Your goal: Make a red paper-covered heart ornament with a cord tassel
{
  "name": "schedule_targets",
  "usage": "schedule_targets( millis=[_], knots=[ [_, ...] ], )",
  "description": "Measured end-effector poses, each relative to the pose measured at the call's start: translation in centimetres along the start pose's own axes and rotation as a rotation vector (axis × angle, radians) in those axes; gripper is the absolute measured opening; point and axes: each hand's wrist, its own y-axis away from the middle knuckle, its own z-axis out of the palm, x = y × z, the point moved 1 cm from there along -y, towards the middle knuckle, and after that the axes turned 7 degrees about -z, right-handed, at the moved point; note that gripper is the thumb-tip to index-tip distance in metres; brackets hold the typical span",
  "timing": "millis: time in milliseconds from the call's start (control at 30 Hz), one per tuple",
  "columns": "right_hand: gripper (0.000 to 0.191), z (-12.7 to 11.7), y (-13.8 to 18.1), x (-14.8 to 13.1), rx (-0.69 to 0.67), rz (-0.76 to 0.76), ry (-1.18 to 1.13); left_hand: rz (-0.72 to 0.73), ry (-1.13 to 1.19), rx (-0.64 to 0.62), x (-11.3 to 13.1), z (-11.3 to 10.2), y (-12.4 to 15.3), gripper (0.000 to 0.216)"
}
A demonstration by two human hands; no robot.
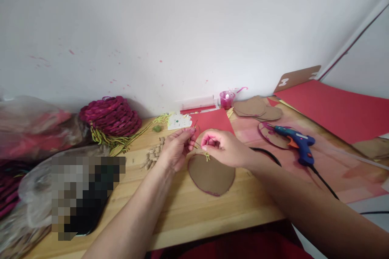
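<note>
On a wooden table (188, 222), a magenta coil (111, 115) is wound at left, a card (212, 176) is edged but bare at centre, and above it, by right hand (224, 148) and left hand (177, 148) respectively, yarn (207, 156) and a thin strand (196, 123) are pinched, seemingly unfinished.

Bare forearms (135, 206), red clothing (240, 249)

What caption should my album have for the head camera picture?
Two hands busy with yellow-green string over brown cardboard.
</note>
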Motion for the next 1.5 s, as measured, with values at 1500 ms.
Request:
schedule_targets(
  millis=[1500],
  knots=[
    [0.008,-2.4,-0.8,0.4,0.254,-0.095,-0.090,0.422,-0.899,-0.125,0.3,-0.6,0.2,0.023]
  ],
)
